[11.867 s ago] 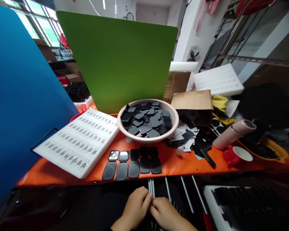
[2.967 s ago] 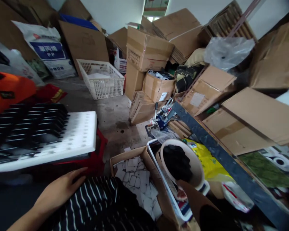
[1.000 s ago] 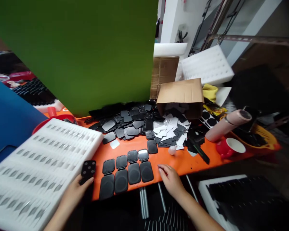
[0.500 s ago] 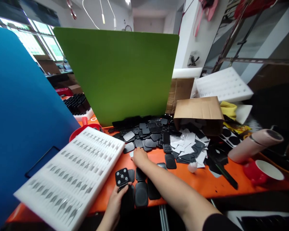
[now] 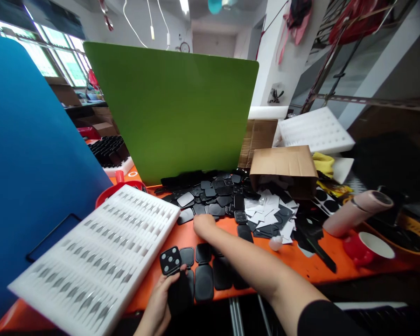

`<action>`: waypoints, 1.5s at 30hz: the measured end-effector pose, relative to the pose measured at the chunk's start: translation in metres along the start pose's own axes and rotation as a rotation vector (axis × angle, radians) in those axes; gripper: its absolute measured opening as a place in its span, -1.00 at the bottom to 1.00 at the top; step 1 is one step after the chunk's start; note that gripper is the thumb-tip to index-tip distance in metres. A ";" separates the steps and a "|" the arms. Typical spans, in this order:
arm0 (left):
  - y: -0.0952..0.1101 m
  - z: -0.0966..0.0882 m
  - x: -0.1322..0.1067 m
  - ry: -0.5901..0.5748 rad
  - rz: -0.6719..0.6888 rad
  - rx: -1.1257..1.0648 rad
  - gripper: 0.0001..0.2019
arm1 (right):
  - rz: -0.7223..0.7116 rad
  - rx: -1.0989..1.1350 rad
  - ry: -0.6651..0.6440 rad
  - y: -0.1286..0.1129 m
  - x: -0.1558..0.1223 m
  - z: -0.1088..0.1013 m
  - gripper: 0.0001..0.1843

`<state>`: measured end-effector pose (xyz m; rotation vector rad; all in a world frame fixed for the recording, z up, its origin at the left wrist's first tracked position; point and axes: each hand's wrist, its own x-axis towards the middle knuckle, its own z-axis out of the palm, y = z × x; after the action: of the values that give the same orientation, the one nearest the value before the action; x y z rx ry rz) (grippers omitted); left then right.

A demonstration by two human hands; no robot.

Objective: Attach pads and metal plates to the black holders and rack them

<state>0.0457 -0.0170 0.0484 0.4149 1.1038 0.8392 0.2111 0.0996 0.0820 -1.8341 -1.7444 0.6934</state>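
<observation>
My left hand (image 5: 160, 304) grips a black hinged case (image 5: 171, 262) whose raised lid shows several pale dots; it hovers at the near edge of the orange table (image 5: 294, 268). My right hand (image 5: 203, 225) reaches across the table with fingers curled down at the near edge of a loose pile of black case parts (image 5: 210, 196); whether it holds one I cannot tell. Under my right forearm lies a row of open black cases (image 5: 205, 275). A white foam tray with slots (image 5: 98, 252) sits just left of my left hand.
A green board (image 5: 175, 107) stands behind the pile and a blue board (image 5: 28, 158) on the left. A cardboard box (image 5: 283, 168) lies tipped over white paper squares (image 5: 269, 207). Right of that are a pink tube (image 5: 357, 212) and a red cup (image 5: 367, 245).
My right hand has stayed at the pile's near edge, shifting slightly. The left hand keeps the dotted case, a little lower and further left. The view tilted slightly.
</observation>
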 end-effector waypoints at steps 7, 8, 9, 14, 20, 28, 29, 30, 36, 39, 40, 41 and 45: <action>-0.006 0.031 -0.029 -0.137 -0.044 0.007 -0.65 | 0.152 0.345 -0.071 0.078 -0.093 -0.045 -0.72; -0.011 0.039 -0.031 -0.161 -0.045 0.041 -0.67 | 0.182 0.421 -0.063 0.087 -0.112 -0.049 -0.69; -0.016 0.046 -0.032 -0.191 -0.042 0.073 -0.68 | 0.230 0.553 -0.033 0.093 -0.129 -0.051 -0.68; -0.042 0.083 -0.033 -0.353 -0.029 0.153 -0.66 | 0.382 0.908 -0.056 0.099 -0.184 -0.061 -0.65; -0.047 0.102 -0.040 -0.444 -0.030 0.249 -0.62 | 0.274 0.897 -0.112 0.084 -0.185 -0.066 -0.65; -0.050 0.101 -0.047 -0.430 -0.135 0.163 -0.49 | 0.299 0.878 -0.253 0.069 -0.182 -0.056 -0.68; -0.051 0.101 -0.047 -0.429 -0.140 0.163 -0.49 | 0.300 0.862 -0.243 0.068 -0.182 -0.055 -0.69; -0.051 0.101 -0.048 -0.431 -0.142 0.163 -0.49 | 0.301 0.847 -0.233 0.067 -0.182 -0.054 -0.69; -0.047 0.103 -0.052 -0.432 -0.148 0.164 -0.49 | 0.287 0.744 -0.184 0.063 -0.185 -0.056 -0.72; -0.046 0.103 -0.054 -0.428 -0.157 0.164 -0.49 | 0.283 0.733 -0.187 0.061 -0.186 -0.058 -0.71; -0.045 0.103 -0.055 -0.426 -0.157 0.164 -0.49 | 0.281 0.729 -0.188 0.061 -0.187 -0.058 -0.71; -0.045 0.103 -0.056 -0.424 -0.158 0.165 -0.49 | 0.277 0.724 -0.184 0.060 -0.187 -0.058 -0.71; -0.046 0.102 -0.057 -0.414 -0.146 0.169 -0.48 | 0.263 0.697 -0.163 0.058 -0.186 -0.059 -0.71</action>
<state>0.1443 -0.0789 0.0949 0.6113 0.8089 0.5024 0.2856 -0.0894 0.0899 -1.5359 -1.1298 1.3819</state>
